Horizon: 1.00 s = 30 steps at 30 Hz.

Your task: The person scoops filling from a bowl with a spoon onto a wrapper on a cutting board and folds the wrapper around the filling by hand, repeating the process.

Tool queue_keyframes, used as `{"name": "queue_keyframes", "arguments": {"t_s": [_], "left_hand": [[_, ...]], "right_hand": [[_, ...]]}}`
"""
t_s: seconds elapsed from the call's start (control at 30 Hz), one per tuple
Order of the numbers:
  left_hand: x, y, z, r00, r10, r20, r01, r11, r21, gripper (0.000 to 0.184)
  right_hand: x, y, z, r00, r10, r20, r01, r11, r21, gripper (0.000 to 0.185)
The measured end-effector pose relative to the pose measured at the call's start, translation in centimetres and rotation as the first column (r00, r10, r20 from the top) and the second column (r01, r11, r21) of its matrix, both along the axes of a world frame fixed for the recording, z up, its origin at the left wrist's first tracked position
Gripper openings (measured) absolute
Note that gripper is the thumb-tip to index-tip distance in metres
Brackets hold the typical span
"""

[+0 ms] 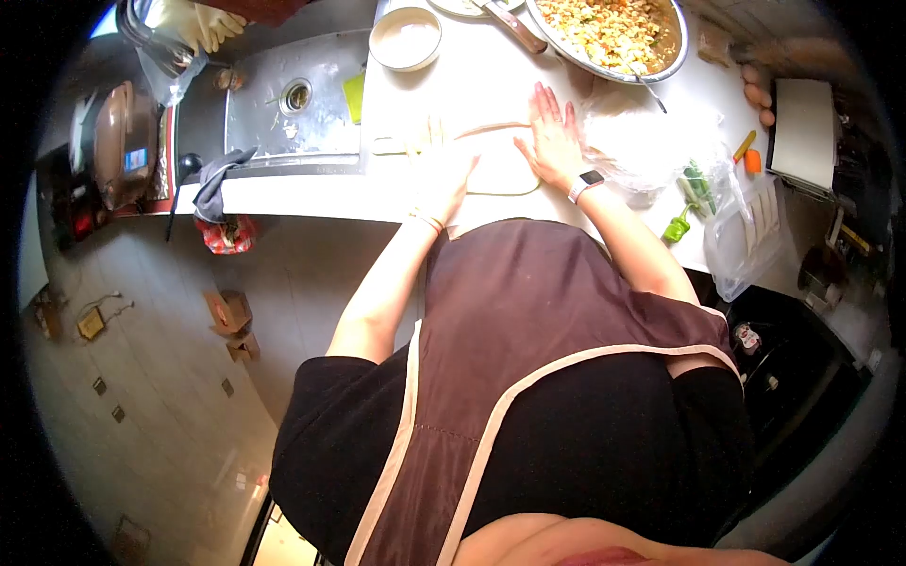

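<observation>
My left hand (442,179) lies flat on the white counter, its stretched fingers washed out by glare. My right hand (555,141) rests palm down with fingers apart; a watch (591,178) is on that wrist. Between the two hands lies a flat, pale, rounded board or sheet (502,173); glare hides which. Both hands are at its sides, and neither grips anything. A crumpled clear plastic bag (628,141) is just right of my right hand. Beyond the hands stand a pale bowl (406,40) and a large metal bowl (613,33) of chopped filling.
A wooden-handled knife (514,26) lies by the metal bowl. To the left is a steel sink (294,127) with a grey cloth (219,184) on its edge. At right are a green pepper (677,226), a carrot piece (752,161), several eggs (755,94) and a clear plastic container (750,236).
</observation>
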State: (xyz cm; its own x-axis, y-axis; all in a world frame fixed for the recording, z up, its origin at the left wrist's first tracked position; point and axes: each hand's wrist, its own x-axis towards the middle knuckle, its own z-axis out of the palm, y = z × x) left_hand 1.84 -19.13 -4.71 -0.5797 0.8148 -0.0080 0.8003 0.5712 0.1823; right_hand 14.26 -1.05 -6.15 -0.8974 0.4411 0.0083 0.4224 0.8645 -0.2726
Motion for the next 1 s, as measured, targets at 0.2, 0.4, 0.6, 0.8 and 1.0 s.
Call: {"name": "queue_keyframes", "arguments": {"t_s": [0.2,0.4,0.6,0.8,1.0], "left_hand": [[-0.1,0.4,0.3,0.999,0.013,0.047,-0.013,1.0,-0.005,0.08],[-0.3,0.6,2.1,0.986,-0.036,0.166,0.056,0.991,-0.122,0.077],[0.4,0.6,0.1,1.0,0.015,0.015,-0.014,0.997,-0.074,0.088],[0.5,1.0,-0.1,1.0,0.003,0.008,-0.002,0.999,-0.035,0.087],[-0.7,2.6,0.0,1.0,-0.025,-0.011,0.027,0.973,0.228,0.069]], "right_hand": [[-0.1,-0.1,1.1,0.994,0.062,0.09,-0.066,0.997,0.034,0.069],[-0.2,0.0,1.5,0.981,0.002,0.195,0.002,1.0,-0.021,0.079],[0.3,0.0,1.6,0.995,0.029,0.095,-0.035,0.998,0.058,0.076],[0.3,-0.1,1.4,0.997,0.006,0.079,-0.006,1.0,-0.003,0.075],[0.0,1.1,2.2,0.999,0.042,-0.008,-0.042,0.998,0.052,0.066]]}}
